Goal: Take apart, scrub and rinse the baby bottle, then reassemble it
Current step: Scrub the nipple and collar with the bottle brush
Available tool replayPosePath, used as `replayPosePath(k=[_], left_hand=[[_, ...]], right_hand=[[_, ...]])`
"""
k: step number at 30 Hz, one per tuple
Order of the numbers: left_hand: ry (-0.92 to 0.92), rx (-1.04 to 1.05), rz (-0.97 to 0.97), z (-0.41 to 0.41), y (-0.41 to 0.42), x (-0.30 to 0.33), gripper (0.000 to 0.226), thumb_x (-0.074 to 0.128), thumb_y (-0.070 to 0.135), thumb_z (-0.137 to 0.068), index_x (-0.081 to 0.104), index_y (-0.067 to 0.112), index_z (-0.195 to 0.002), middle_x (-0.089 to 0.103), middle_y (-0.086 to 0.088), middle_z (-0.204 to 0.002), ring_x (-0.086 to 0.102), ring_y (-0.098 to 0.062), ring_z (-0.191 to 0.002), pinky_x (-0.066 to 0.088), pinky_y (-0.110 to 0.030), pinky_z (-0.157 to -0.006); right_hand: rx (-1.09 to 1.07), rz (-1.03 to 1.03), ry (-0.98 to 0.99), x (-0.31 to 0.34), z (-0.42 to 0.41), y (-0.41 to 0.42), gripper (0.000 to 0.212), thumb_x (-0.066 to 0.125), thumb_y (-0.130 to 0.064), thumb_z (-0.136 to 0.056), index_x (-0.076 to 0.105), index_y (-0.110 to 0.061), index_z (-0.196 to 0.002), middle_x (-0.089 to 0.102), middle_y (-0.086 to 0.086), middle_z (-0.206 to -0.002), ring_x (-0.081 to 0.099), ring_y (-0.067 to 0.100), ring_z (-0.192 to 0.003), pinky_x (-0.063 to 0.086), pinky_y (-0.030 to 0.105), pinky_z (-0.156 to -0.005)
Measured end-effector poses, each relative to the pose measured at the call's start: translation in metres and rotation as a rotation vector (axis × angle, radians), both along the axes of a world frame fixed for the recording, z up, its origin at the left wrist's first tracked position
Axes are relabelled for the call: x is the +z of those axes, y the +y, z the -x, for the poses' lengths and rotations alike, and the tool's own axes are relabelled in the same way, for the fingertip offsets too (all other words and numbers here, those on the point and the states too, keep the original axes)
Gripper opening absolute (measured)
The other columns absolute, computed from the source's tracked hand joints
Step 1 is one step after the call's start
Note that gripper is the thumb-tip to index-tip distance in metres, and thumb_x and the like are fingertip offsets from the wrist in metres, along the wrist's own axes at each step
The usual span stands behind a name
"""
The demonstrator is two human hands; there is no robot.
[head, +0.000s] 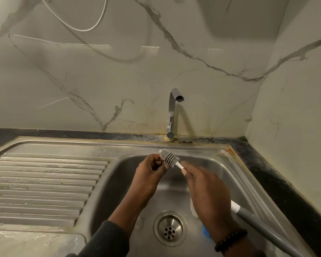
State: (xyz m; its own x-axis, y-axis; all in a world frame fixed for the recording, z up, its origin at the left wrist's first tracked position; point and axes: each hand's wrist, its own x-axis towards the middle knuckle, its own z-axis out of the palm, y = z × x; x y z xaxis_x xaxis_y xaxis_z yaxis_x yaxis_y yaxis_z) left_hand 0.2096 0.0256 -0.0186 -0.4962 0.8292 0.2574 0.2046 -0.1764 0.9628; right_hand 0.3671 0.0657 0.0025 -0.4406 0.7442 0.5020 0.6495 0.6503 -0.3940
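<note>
Over the sink point(235, 175), the right hand point(206, 188) grips the bottle brush point(170, 158) by its handle. The left hand point(152, 168) pinches the grey bristles between its fingers.

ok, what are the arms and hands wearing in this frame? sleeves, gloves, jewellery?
Both hands are bare, no gloves. The left hand comes out of a dark, charcoal-looking knit sleeve that ends partway up the forearm. The right hand has no sleeve showing, only a bracelet of round black beads at the wrist.
</note>
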Motion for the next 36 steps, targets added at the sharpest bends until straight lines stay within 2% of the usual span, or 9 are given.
replayPosePath(k=[5, 11, 17, 21, 25, 30, 33, 34, 36], left_hand=[[0.017, -0.036, 0.017, 0.003, -0.002, 0.002, 0.014, 0.064, 0.013, -0.093, 0.066, 0.018, -0.106, 0.073, 0.001, -0.098, 0.068, -0.014, -0.096, 0.054, -0.035, -0.093], [0.015, -0.105, 0.017, 0.0, -0.004, 0.004, 0.014, 0.063, 0.013, -0.093, 0.064, 0.018, -0.107, 0.07, 0.001, -0.098, 0.066, -0.013, -0.095, 0.052, -0.026, -0.084], [-0.074, -0.141, -0.044, -0.001, -0.006, 0.007, 0.017, 0.065, 0.01, -0.092, 0.064, 0.012, -0.109, 0.071, -0.006, -0.101, 0.066, -0.016, -0.098, 0.054, -0.025, -0.088], [-0.275, -0.106, -0.103, -0.005, -0.005, 0.008, 0.03, 0.065, 0.013, -0.087, 0.059, 0.008, -0.116, 0.072, -0.012, -0.106, 0.068, -0.025, -0.103, 0.056, -0.029, -0.09], [-0.602, -0.158, -0.156, -0.002, -0.005, 0.01, 0.044, 0.056, 0.003, -0.094, 0.051, 0.03, -0.129, 0.072, -0.012, -0.114, 0.069, -0.026, -0.107, 0.057, -0.035, -0.093], [-0.628, -0.223, -0.113, -0.001, -0.009, 0.014, 0.037, 0.056, 0.001, -0.093, 0.06, 0.013, -0.128, 0.071, -0.009, -0.119, 0.069, -0.021, -0.108, 0.059, -0.025, -0.083], [-0.706, -0.218, -0.113, -0.001, -0.009, 0.014, 0.04, 0.062, 0.002, -0.085, 0.06, 0.009, -0.125, 0.074, -0.009, -0.109, 0.072, -0.021, -0.101, 0.06, -0.024, -0.077], [-0.731, -0.219, -0.116, -0.001, -0.009, 0.014, 0.042, 0.064, 0.004, -0.082, 0.06, 0.008, -0.123, 0.074, -0.01, -0.107, 0.072, -0.021, -0.098, 0.06, -0.024, -0.076], [-0.768, -0.217, -0.127, -0.002, -0.01, 0.013, 0.044, 0.066, 0.005, -0.078, 0.06, 0.006, -0.121, 0.073, -0.014, -0.109, 0.073, -0.021, -0.096, 0.06, -0.024, -0.076]], right_hand=[[-0.021, -0.018, 0.047, 0.0, 0.0, 0.006, 0.035, 0.046, -0.035, -0.1, 0.055, -0.033, -0.134, 0.07, -0.006, -0.093, 0.062, 0.009, -0.077, 0.047, 0.022, -0.063], [-0.029, 0.04, 0.102, 0.002, -0.006, 0.018, 0.037, 0.041, -0.041, -0.1, 0.057, -0.033, -0.132, 0.07, -0.01, -0.102, 0.062, 0.007, -0.089, 0.054, 0.029, -0.075], [-0.037, 0.118, 0.133, 0.003, -0.006, 0.019, 0.036, 0.038, -0.043, -0.1, 0.057, -0.035, -0.13, 0.07, -0.011, -0.099, 0.062, 0.008, -0.087, 0.055, 0.034, -0.076], [-0.048, 0.171, 0.125, 0.001, -0.01, 0.018, 0.034, 0.039, -0.043, -0.1, 0.057, -0.036, -0.127, 0.069, -0.012, -0.095, 0.062, 0.006, -0.083, 0.056, 0.034, -0.075], [-0.039, 0.105, 0.141, -0.001, -0.007, 0.012, 0.035, 0.042, -0.04, -0.1, 0.058, -0.034, -0.13, 0.07, -0.011, -0.093, 0.062, 0.006, -0.079, 0.053, 0.027, -0.07], [0.017, 0.105, 0.136, -0.004, -0.003, 0.01, 0.038, 0.042, -0.042, -0.099, 0.056, -0.033, -0.133, 0.071, -0.012, -0.099, 0.061, 0.002, -0.082, 0.049, 0.019, -0.071], [0.047, 0.115, 0.136, -0.002, -0.006, 0.012, 0.037, 0.044, -0.041, -0.099, 0.056, -0.033, -0.134, 0.071, -0.011, -0.105, 0.055, -0.002, -0.082, 0.038, 0.009, -0.068], [0.055, 0.111, 0.139, -0.002, -0.006, 0.012, 0.037, 0.045, -0.04, -0.099, 0.056, -0.033, -0.134, 0.071, -0.011, -0.106, 0.055, -0.003, -0.083, 0.038, 0.009, -0.068], [0.079, 0.1, 0.146, -0.002, -0.005, 0.011, 0.038, 0.044, -0.042, -0.098, 0.056, -0.034, -0.134, 0.072, -0.01, -0.108, 0.06, 0.001, -0.088, 0.047, 0.017, -0.075]])
